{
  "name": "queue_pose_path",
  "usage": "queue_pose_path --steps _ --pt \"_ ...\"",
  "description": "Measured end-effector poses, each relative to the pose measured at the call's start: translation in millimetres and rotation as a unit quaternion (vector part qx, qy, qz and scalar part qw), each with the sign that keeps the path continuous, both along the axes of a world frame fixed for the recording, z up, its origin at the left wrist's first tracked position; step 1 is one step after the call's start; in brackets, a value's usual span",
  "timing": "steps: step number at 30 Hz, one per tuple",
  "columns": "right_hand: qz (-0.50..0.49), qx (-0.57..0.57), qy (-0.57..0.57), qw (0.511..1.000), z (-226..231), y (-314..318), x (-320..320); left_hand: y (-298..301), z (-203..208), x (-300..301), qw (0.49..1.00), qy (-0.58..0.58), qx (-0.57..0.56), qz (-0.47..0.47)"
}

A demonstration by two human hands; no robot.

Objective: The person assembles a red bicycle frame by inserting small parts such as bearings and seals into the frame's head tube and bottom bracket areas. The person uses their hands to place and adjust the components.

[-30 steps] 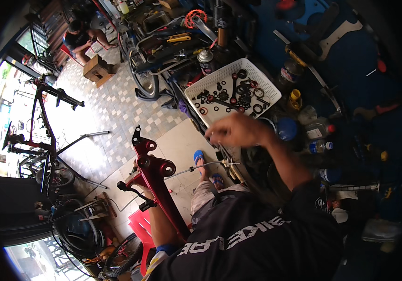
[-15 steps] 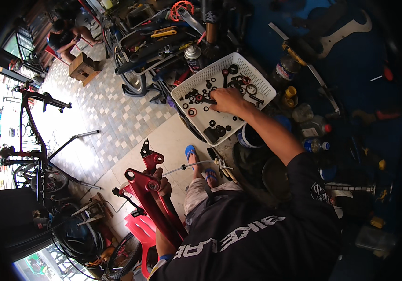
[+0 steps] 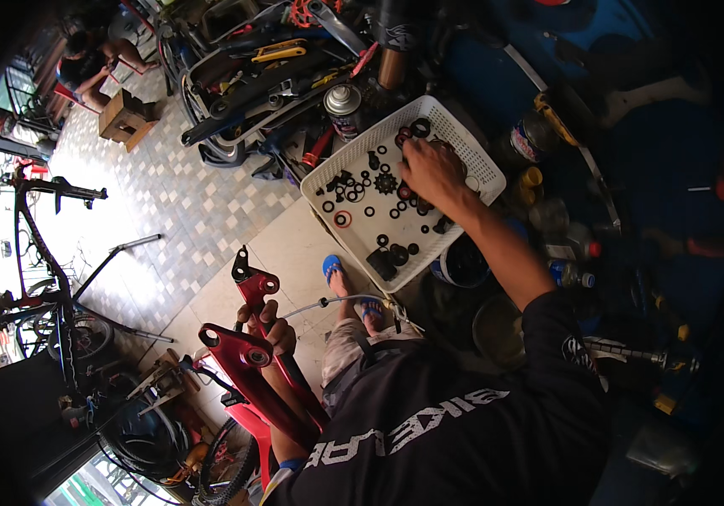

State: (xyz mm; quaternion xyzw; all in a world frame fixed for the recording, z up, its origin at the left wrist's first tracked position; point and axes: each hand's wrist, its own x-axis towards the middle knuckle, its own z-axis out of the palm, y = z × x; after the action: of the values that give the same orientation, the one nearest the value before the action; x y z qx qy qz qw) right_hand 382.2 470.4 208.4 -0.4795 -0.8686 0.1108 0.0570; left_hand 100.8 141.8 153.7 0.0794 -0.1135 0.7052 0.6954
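My left hand (image 3: 275, 329) is wrapped round a red bicycle frame section (image 3: 241, 356), with two arms and pivot holes at its upper ends, held up at the lower left. To the right, my right hand (image 3: 434, 175) is down inside a white perforated plastic basket (image 3: 352, 239). Its fingers are curled among small parts, and their tips are partly hidden. Near it lie a small black toothed cog (image 3: 386, 183), black rings, an orange-red ring (image 3: 343, 219) and a short black cylinder (image 3: 381, 263).
A spray can (image 3: 343, 110) stands beside the basket's upper left side, before a heap of bike parts (image 3: 269, 93). A black bike frame (image 3: 42, 236) is at far left. Bottles (image 3: 571, 274) line the right. Another person (image 3: 88, 72) sits at the upper left.
My right hand has shifted toward the upper right part of the basket, uncovering the black cog. The red frame section stays in my left hand. The view has shifted slightly.
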Motion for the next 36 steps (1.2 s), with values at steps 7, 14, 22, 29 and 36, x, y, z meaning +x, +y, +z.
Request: queue_pose_path --steps 7,14,22,29,36 --pt "0.122 -0.146 0.099 0.977 -28.6 -47.4 -22.8 27.7 -10.0 -13.4 1.0 -0.001 -0.012 -0.014" --pt "0.138 -0.196 0.089 0.967 -29.4 -39.2 -27.9 32.6 -19.9 -15.4 1.0 -0.015 -0.024 -0.011" --pt "0.036 -0.492 0.461 0.738 -9.6 -36.0 -26.4 40.3 -22.2 -18.2 1.0 0.006 -0.008 -0.009" --pt "0.014 -0.562 0.501 0.659 28.6 -45.9 -27.9 37.7 -23.7 -17.3 1.0 0.007 -0.008 -0.006" --pt "-0.029 -0.592 0.571 0.568 -11.9 -14.9 -4.0 26.7 -18.4 -15.6 1.0 0.002 -0.005 0.0"
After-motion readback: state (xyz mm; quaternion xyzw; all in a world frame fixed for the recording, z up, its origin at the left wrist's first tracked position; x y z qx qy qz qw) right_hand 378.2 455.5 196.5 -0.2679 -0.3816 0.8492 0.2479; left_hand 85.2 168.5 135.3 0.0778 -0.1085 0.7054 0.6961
